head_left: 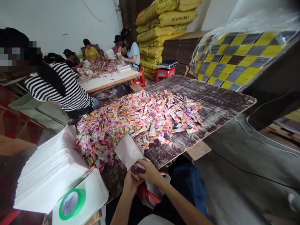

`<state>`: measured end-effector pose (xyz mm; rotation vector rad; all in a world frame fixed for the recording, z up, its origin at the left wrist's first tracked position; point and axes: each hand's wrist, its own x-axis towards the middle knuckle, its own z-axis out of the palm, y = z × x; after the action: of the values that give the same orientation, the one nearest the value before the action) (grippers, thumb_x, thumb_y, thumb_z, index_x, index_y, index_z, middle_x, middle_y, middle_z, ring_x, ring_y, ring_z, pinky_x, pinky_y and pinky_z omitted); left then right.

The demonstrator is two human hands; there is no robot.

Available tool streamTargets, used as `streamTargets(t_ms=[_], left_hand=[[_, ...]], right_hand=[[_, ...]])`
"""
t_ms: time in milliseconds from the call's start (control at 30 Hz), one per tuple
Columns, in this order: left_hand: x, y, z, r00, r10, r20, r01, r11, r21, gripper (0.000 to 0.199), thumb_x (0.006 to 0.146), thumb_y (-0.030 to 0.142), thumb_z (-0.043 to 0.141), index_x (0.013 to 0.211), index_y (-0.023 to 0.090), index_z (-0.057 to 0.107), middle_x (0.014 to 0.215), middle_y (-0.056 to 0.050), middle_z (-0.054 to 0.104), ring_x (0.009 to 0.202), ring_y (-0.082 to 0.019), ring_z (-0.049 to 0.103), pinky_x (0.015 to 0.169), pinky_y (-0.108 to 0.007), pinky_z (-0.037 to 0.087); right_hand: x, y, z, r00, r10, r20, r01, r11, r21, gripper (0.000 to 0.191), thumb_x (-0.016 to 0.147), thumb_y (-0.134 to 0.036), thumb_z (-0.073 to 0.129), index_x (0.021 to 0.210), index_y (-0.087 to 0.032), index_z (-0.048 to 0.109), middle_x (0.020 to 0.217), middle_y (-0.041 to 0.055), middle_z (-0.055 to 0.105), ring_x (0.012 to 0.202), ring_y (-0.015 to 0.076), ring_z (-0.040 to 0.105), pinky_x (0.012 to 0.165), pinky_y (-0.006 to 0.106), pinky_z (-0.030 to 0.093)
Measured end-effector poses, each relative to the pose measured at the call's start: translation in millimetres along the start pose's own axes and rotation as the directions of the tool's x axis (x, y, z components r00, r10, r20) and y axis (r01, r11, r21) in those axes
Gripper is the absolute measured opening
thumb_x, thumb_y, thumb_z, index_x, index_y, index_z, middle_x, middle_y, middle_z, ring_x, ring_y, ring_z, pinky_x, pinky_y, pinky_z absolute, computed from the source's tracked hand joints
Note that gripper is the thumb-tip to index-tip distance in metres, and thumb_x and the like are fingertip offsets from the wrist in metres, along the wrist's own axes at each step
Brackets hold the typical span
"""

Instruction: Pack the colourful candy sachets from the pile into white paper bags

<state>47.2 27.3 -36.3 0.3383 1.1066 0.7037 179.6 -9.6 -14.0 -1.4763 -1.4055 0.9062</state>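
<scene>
A white paper bag (128, 151) is tilted over the near edge of the table, its mouth toward me. My left hand (130, 182) is closed on the bag's lower end, with its fingers partly hidden. At the bag's mouth, my right hand (150, 171) is closed around a few small packets (138, 168), which look pink and purple. Just beyond the bag spreads a large heap of small colourful packets (131, 115), pink, orange and green. To the left stands a thick stack of white paper bags (47, 172).
A green tape roll (82, 200) lies on white paper bags (98, 184) at the left front. Beyond the dark table (225, 100), several people sit around a white table (105, 82). Yellow sacks (152, 40) and a plastic-wrapped yellow-and-grey stack (229, 59) stand behind.
</scene>
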Motion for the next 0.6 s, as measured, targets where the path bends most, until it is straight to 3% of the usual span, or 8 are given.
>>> streamTargets(t_ms=[100,167,233,300,433,533,600], left_hand=[[-7.1,-0.9,-3.4,0.997,0.061,0.048,-0.063,0.997,0.040,0.033,0.080,0.035,0.068,0.104,0.012,0.065,0.093,-0.013,0.073,0.078,-0.024,0.070,0.069,-0.038,0.059],[-7.8,-1.4,-5.5,0.991,0.115,0.072,-0.124,0.984,0.124,0.037,0.073,0.041,0.075,0.095,0.012,0.067,0.087,-0.012,0.073,0.075,-0.024,0.070,0.069,-0.037,0.059],[-7.3,-1.0,-7.9,0.982,0.172,0.074,-0.185,0.956,0.229,0.041,0.066,0.048,0.077,0.085,0.013,0.069,0.078,-0.009,0.072,0.069,-0.023,0.069,0.066,-0.035,0.058],[-7.4,0.1,-10.9,0.977,0.197,0.077,-0.212,0.920,0.331,0.045,0.063,0.053,0.077,0.081,0.012,0.070,0.071,-0.008,0.071,0.065,-0.022,0.068,0.063,-0.034,0.056],[-10.0,-4.5,-16.5,0.980,0.155,0.123,-0.195,0.865,0.463,0.052,0.065,0.055,0.075,0.089,0.010,0.072,0.079,-0.012,0.074,0.066,-0.025,0.069,0.062,-0.036,0.055],[-9.1,-21.2,-19.1,0.982,0.147,0.115,-0.185,0.844,0.504,0.044,0.066,0.051,0.073,0.082,0.010,0.072,0.077,-0.014,0.074,0.066,-0.027,0.069,0.058,-0.036,0.054],[-8.1,-36.1,-22.5,0.987,0.119,0.105,-0.157,0.833,0.531,0.033,0.064,0.041,0.075,0.077,0.011,0.071,0.069,-0.013,0.072,0.063,-0.028,0.069,0.055,-0.035,0.053]], right_hand=[[6.6,6.6,5.0,0.979,0.117,-0.169,-0.077,0.971,0.227,0.048,0.062,-0.011,0.061,0.109,-0.020,0.065,0.101,0.0039,0.067,0.092,0.0216,0.062,0.086,0.033,0.049],[6.3,10.4,15.6,0.958,0.196,-0.208,-0.106,0.920,0.377,0.052,0.063,-0.018,0.065,0.115,-0.018,0.062,0.104,0.0049,0.066,0.093,0.0221,0.063,0.085,0.034,0.051],[4.5,12.6,24.0,0.966,0.156,-0.205,-0.064,0.916,0.397,0.065,0.058,-0.021,0.073,0.122,-0.019,0.058,0.115,0.0060,0.064,0.104,0.0243,0.061,0.092,0.037,0.049],[4.0,13.2,25.2,0.984,0.069,-0.163,-0.012,0.945,0.326,0.075,0.052,-0.019,0.076,0.125,-0.020,0.056,0.120,0.0060,0.062,0.111,0.0254,0.057,0.099,0.038,0.045],[9.2,14.5,16.8,0.990,-0.011,-0.137,0.034,0.986,0.162,0.061,0.059,-0.009,0.061,0.119,-0.020,0.061,0.115,0.0060,0.066,0.108,0.0229,0.059,0.098,0.035,0.044],[11.2,18.3,23.8,0.978,0.051,-0.204,-0.057,0.998,-0.028,0.058,0.060,-0.005,0.054,0.115,-0.020,0.064,0.115,0.0077,0.067,0.109,0.0245,0.058,0.096,0.035,0.042],[9.1,21.2,35.1,0.983,0.130,-0.128,-0.146,0.981,-0.126,0.051,0.062,-0.004,0.057,0.109,-0.020,0.067,0.112,0.0088,0.068,0.108,0.0262,0.059,0.093,0.034,0.043]])
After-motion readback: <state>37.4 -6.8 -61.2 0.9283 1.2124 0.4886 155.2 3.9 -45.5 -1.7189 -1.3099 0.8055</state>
